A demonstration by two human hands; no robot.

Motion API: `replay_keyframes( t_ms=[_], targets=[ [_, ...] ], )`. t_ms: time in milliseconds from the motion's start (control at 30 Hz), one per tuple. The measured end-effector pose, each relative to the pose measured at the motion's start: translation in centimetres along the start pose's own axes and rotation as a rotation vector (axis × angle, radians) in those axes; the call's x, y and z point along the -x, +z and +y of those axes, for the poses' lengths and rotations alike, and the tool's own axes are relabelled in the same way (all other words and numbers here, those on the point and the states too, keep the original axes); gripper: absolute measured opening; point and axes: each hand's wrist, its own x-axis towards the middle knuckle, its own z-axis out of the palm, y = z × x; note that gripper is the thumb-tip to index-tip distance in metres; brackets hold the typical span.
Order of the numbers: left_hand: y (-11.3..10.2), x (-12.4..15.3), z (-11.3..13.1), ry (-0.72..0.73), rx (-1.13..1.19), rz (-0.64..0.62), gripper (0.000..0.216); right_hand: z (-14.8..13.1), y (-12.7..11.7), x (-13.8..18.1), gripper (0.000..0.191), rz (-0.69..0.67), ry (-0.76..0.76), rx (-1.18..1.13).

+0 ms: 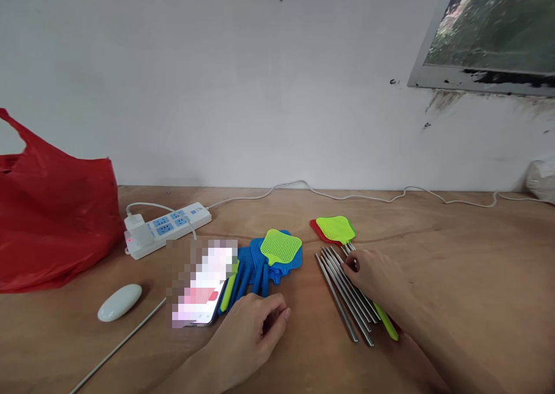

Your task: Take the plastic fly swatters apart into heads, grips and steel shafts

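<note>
My left hand [251,330] rests on the wooden table [455,255] with its fingers curled in, nothing visible inside them. It lies just below a pile of blue swatter heads [251,270] topped by a green one [280,246]. My right hand [375,275] lies over a row of several metal rods [342,293], fingertips touching them; whether it grips one is hidden. Beyond the rods lies a green swatter [335,229] on a red one [315,227], its green handle [388,323] poking out under my wrist.
A phone [203,290] with a lit screen lies left of the blue pile. A white power strip [165,227] with a cable, a white oval object [119,301], a red plastic bag [52,220] and a thin rod [117,348] occupy the left side.
</note>
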Motion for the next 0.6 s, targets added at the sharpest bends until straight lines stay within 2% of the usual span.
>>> replay_keyframes(
  t_ms=[200,400,600],
  targets=[
    [-0.08,0.01,0.09,0.006,0.005,-0.007,0.034,-0.2,-0.21,-0.04,0.014,-0.039,0.045,-0.016],
    [-0.12,0.12,0.06,-0.004,0.002,-0.004,0.035,-0.34,0.03,-0.23,0.013,-0.02,0.019,-0.103],
    [-0.1,0.07,0.09,0.006,-0.029,0.028,0.034,0.29,0.52,-0.89,0.016,0.112,-0.028,-0.345]
  ],
)
